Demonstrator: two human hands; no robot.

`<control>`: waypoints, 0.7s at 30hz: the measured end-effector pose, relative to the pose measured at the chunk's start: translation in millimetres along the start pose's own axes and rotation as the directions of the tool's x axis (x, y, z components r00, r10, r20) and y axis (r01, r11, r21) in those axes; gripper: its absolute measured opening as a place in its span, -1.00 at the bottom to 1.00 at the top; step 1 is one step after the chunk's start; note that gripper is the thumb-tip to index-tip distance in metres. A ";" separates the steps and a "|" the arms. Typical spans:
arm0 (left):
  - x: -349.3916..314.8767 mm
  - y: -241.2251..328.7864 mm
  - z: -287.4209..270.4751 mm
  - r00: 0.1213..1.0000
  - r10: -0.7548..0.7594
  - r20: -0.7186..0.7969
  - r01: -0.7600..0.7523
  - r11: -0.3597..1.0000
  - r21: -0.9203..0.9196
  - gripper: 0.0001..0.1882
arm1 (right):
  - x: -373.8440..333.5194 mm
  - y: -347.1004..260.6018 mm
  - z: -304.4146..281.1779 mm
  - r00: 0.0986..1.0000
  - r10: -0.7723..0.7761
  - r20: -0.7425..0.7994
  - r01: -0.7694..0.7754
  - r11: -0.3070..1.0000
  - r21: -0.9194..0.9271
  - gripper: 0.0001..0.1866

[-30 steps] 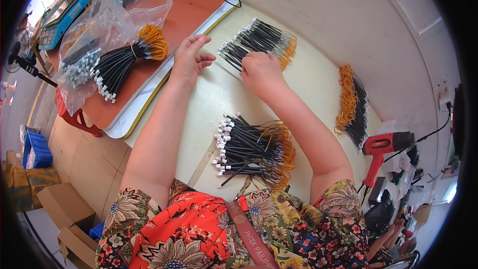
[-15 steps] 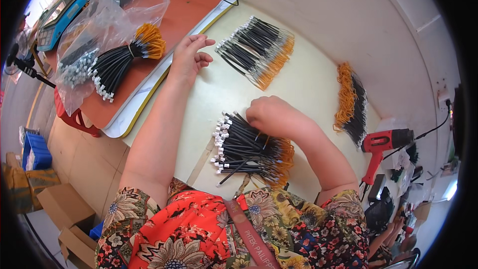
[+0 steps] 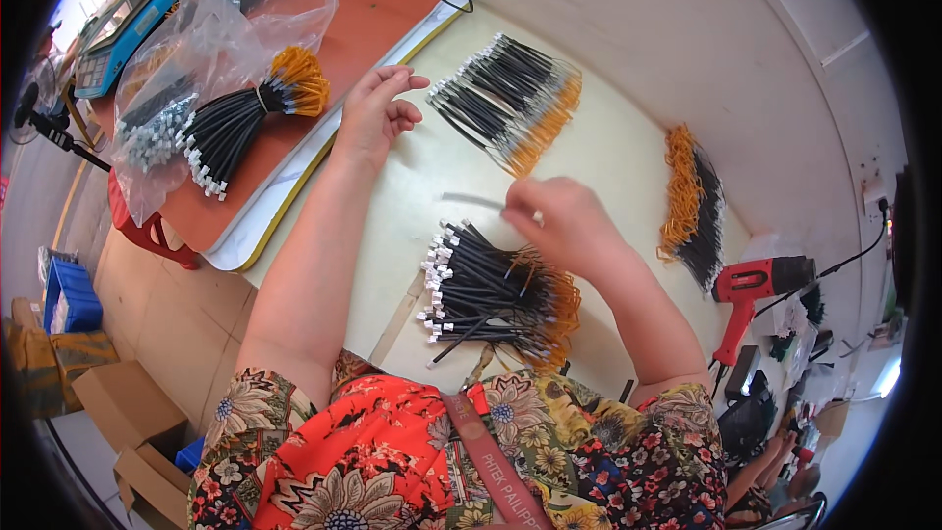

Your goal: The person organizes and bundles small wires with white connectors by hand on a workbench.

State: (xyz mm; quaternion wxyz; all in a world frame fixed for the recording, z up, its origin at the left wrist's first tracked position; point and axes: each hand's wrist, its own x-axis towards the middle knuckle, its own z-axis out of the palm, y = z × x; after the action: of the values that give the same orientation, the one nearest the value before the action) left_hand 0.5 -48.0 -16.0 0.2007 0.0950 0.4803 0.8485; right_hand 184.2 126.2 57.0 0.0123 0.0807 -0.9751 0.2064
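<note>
Jutting from the right hand (image 3: 561, 223), the wire (image 3: 471, 200) looks thin, grey and blurred, over the worktop (image 3: 628, 177) between the wire heap (image 3: 491, 285) toward the near edge and the wire row (image 3: 510, 103) toward the far edge. The right grip pinches it; the left hand (image 3: 379, 116), fingers loosely spread, half curled, is by the left edge.

Cable pile (image 3: 491, 294) is black with white plugs (image 3: 433, 287) and orange ends (image 3: 562, 312); shirt (image 3: 343, 461) below it's busy florals, red, black, yellow.
</note>
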 end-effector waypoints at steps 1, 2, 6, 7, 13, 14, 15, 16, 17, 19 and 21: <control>-0.6 0.4 0.9 1.000 -0.002 0.004 0.002 1.000 -0.001 -0.77 | 0.7 -0.2 -3.4 0.992 -0.002 -0.128 0.001 1.000 -0.014 -0.90; -1.8 1.1 1.2 0.995 -0.013 0.100 0.013 1.000 -0.002 -0.74 | 4.8 1.0 -7.1 0.983 0.000 -0.182 -0.008 0.999 -0.040 -0.90; -9.6 2.5 14.2 0.922 -0.144 0.358 0.166 0.986 -0.030 -0.64 | 26.6 11.1 -8.4 0.973 0.200 -0.111 -0.142 0.908 0.393 -0.88; -13.8 4.8 16.6 0.910 -0.152 0.386 0.184 0.982 -0.046 -0.66 | 33.6 12.3 -6.6 0.974 0.197 -0.110 -0.139 0.908 0.394 -0.88; -12.0 7.6 18.4 0.940 -0.086 0.329 0.120 0.989 -0.085 -0.82 | 66.8 16.9 11.4 0.928 0.301 0.218 -0.348 0.498 0.794 -0.86; -10.9 6.8 16.4 0.941 -0.086 0.326 0.120 0.989 -0.086 -0.82 | 68.8 15.5 12.0 0.925 0.293 0.244 -0.364 0.490 0.792 -0.86; -8.9 4.5 13.9 0.953 -0.063 0.296 0.098 0.990 -0.104 -0.85 | 69.0 15.6 13.7 0.924 0.291 0.246 -0.365 0.490 0.792 -0.86; -6.7 2.7 11.6 0.963 -0.040 0.265 0.074 0.990 -0.121 -0.87 | 69.1 15.8 15.5 0.923 0.273 0.271 -0.381 0.544 0.748 -0.84; -4.4 2.0 8.7 0.964 -0.039 0.263 0.072 0.990 -0.121 -0.87 | 68.8 14.7 16.2 0.920 0.257 0.296 -0.392 0.597 0.700 -0.83; -1.4 1.6 4.6 0.968 0.013 0.252 0.031 0.985 -0.169 -0.87 | 64.7 11.2 17.9 0.921 0.266 0.284 -0.389 0.653 0.650 -0.82; -0.7 -0.5 4.6 0.968 0.017 0.251 0.027 0.985 -0.170 -0.87 | 62.5 11.8 21.1 0.939 0.273 0.208 -0.343 0.719 0.605 -0.83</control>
State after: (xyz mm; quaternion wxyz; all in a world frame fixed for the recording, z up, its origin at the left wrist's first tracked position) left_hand 2.9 -44.5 -14.0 0.2696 0.1829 0.3764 0.8673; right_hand 120.8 118.9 36.5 -0.1009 -0.0728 -0.8472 0.5166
